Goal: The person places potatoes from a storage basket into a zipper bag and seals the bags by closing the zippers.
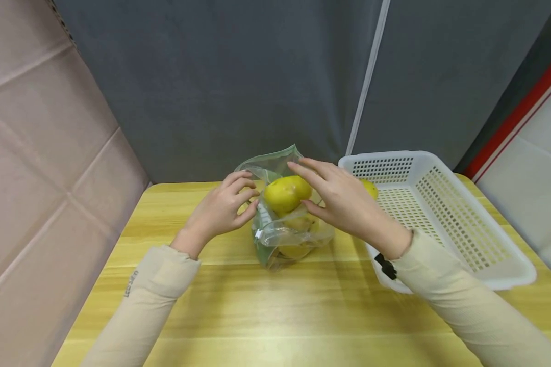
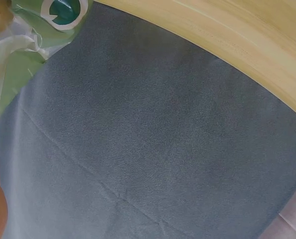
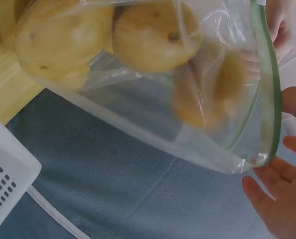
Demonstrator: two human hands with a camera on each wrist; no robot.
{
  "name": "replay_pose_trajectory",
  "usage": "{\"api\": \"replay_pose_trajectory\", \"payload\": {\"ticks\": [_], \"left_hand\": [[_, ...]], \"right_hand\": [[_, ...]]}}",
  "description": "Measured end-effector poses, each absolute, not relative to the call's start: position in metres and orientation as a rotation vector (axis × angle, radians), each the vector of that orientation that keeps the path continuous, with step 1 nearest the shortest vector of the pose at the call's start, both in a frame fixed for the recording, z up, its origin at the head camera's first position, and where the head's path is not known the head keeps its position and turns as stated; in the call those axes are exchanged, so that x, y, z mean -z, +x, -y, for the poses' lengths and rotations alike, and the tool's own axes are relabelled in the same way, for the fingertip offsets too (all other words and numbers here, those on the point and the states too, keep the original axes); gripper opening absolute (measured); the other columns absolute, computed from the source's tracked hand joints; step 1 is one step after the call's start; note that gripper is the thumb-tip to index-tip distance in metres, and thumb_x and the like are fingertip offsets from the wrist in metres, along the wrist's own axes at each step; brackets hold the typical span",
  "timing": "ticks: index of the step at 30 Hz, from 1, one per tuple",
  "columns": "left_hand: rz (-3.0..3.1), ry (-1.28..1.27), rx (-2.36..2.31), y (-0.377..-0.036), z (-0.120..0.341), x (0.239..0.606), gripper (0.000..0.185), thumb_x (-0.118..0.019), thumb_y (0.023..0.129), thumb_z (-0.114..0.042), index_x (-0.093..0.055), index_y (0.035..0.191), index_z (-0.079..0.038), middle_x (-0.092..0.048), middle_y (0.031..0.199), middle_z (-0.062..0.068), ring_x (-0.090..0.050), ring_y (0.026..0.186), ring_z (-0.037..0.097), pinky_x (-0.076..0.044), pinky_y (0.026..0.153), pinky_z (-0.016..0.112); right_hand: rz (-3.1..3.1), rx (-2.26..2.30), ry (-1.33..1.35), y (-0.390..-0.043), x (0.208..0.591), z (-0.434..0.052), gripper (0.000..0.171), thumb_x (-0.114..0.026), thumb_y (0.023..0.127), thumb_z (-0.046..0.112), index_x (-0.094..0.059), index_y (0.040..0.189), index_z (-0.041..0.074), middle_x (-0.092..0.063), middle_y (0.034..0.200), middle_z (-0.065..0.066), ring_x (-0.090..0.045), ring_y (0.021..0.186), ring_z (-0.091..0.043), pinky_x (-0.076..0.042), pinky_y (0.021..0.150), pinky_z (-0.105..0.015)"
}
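Note:
A clear zip bag [image 1: 282, 232] with a green rim stands on the yellow wooden table [image 1: 275, 306] and holds several yellow pear-like fruits. One fruit [image 1: 285, 193] sits at the bag's mouth. My left hand [image 1: 251, 198] pinches the bag's left rim with curled fingers. My right hand [image 1: 300, 183] hovers at the top fruit's right side, fingers straight. In the right wrist view the bag [image 3: 188, 124] and its fruits [image 3: 153, 35] fill the frame. There the right hand [image 3: 282, 199] is spread beside the green rim [image 3: 270, 99] and grips nothing.
A white perforated basket [image 1: 445, 214] stands right of the bag, with one yellow fruit [image 1: 370, 188] in its far left corner. A grey cloth backdrop [image 1: 257, 76] rises behind the table, and a beige panel [image 1: 41, 168] closes the left side.

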State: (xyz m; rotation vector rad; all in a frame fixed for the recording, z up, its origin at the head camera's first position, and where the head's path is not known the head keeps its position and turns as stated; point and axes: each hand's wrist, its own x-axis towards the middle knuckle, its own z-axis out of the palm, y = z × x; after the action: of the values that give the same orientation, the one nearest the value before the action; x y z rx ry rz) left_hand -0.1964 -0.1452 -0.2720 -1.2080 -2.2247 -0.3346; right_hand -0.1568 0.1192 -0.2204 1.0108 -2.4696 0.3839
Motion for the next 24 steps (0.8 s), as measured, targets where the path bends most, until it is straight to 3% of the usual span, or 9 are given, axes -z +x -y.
{"api": "replay_pose_trajectory", "payload": {"ticks": [10,19,24], "left_hand": [[2.238,-1.216,0.329,-0.196,0.146,0.273,0.012,-0.063,0.085,-0.014,-0.069,0.092,-0.006,-0.065,0.100,0.010,-0.055,0.116,0.030,-0.055,0.095,0.036],[2.226,-1.219,0.304,-0.195,0.146,0.273,0.011,-0.063,0.084,-0.013,-0.069,0.091,-0.006,-0.066,0.099,0.010,-0.055,0.115,0.030,-0.055,0.094,0.036],[2.216,-1.219,0.280,-0.195,0.146,0.272,0.011,-0.064,0.084,-0.013,-0.069,0.091,-0.006,-0.066,0.098,0.010,-0.056,0.114,0.030,-0.056,0.091,0.035]], "right_hand": [[2.438,-0.336,1.188,-0.158,0.225,-0.128,0.051,-0.076,0.080,0.023,-0.061,0.127,0.009,-0.062,0.128,-0.013,-0.055,0.124,-0.033,-0.049,0.101,-0.048],[2.237,-0.207,1.395,-0.164,0.233,-0.139,0.042,-0.081,0.073,0.026,-0.069,0.110,0.011,-0.070,0.111,-0.006,-0.061,0.111,-0.029,-0.052,0.093,-0.043],[2.172,-0.133,1.407,-0.168,0.236,-0.146,0.032,-0.079,0.072,0.013,-0.071,0.103,0.011,-0.071,0.101,-0.003,-0.062,0.105,-0.026,-0.053,0.088,-0.039]]}}
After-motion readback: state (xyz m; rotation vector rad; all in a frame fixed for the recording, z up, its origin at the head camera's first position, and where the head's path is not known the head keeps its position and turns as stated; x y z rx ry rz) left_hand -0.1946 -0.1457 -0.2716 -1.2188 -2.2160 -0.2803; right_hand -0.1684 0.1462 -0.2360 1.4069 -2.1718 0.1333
